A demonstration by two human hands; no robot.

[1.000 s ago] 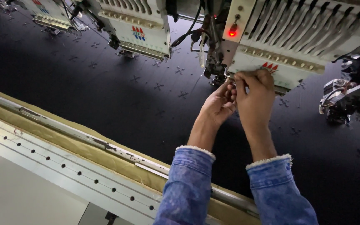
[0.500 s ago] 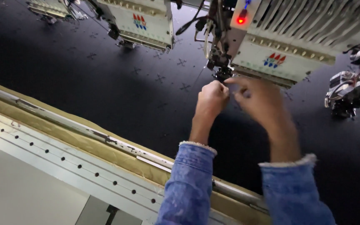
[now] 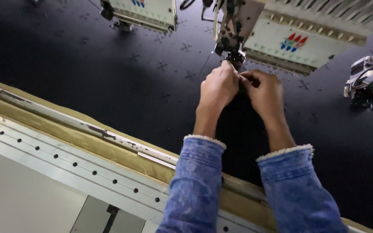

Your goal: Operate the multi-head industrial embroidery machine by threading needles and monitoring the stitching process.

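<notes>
Pinching thread, too fine to see, with left hand (image 3: pixel 218 88) and right hand (image 3: pixel 262 92) fingertips together under embroidery head (image 3: pixel 234 54), working close to needle above black fabric (image 3: pixel 109 77).

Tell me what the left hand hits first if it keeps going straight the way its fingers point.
Probably the needle assembly of the embroidery head just beyond the left hand; depth is unclear, so it may pass under it.
</notes>
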